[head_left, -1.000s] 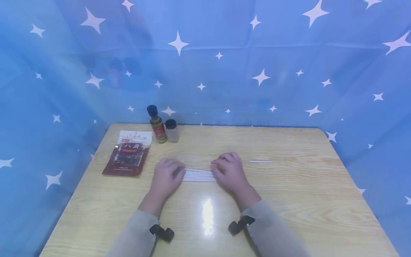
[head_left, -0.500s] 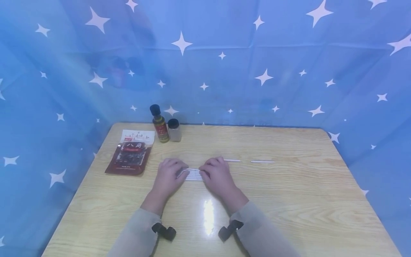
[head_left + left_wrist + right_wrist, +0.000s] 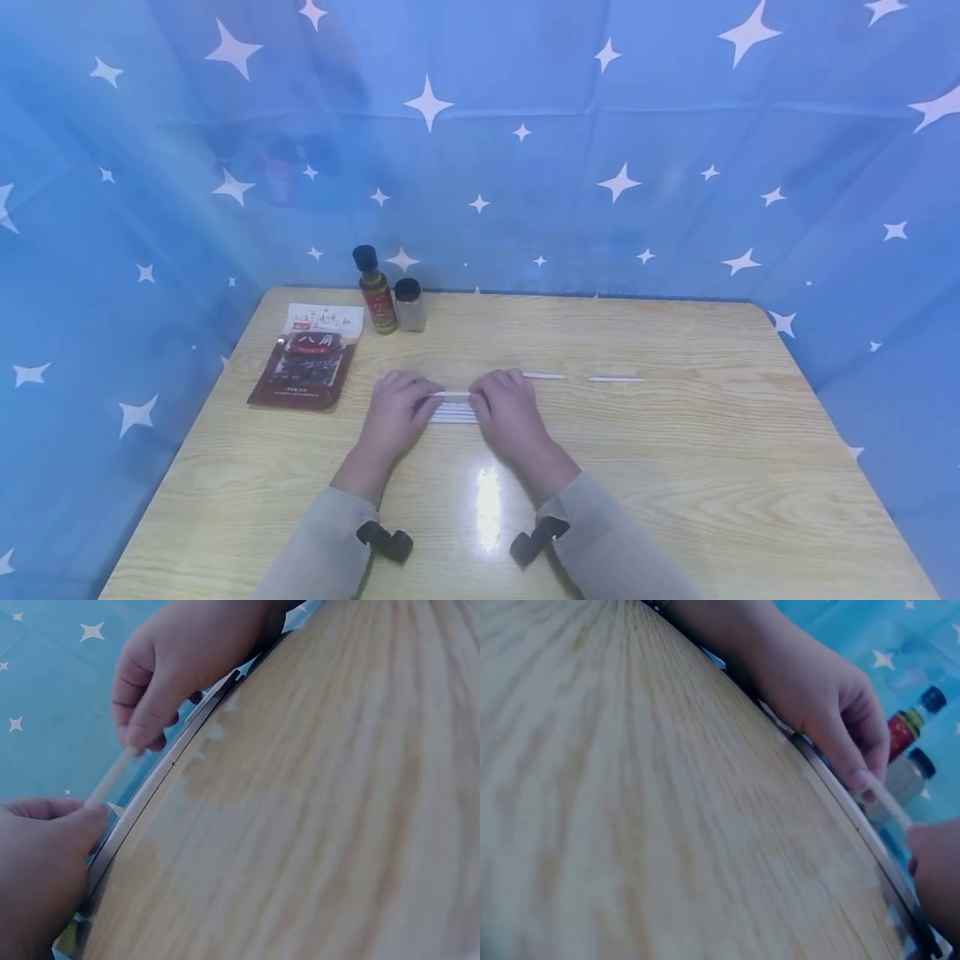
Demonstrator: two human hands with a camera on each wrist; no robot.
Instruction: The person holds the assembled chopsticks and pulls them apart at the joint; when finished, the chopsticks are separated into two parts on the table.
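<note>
A thin white stick (image 3: 453,394) is pinched at both ends, by my left hand (image 3: 392,417) and my right hand (image 3: 512,417). Just below it on the table lies a row of several white sticks (image 3: 454,414), side by side, their ends partly hidden by the hands. In the left wrist view the pinched stick (image 3: 111,778) is raised above the row, between the left hand (image 3: 45,862) and the right hand (image 3: 176,671). The right wrist view also has this stick (image 3: 889,801) spanning the left hand (image 3: 817,697) and right hand (image 3: 939,874).
Two more white sticks, one (image 3: 544,376) beside the right hand and another (image 3: 616,380) farther right, lie on the wooden table (image 3: 712,450). At the back left stand a bottle (image 3: 378,304) and a black-capped jar (image 3: 410,310). A brown and white packet (image 3: 311,358) lies left of them.
My right hand has moved left toward my left hand, uncovering a white stick behind it. One stick has come up off the row, held between both hands.
</note>
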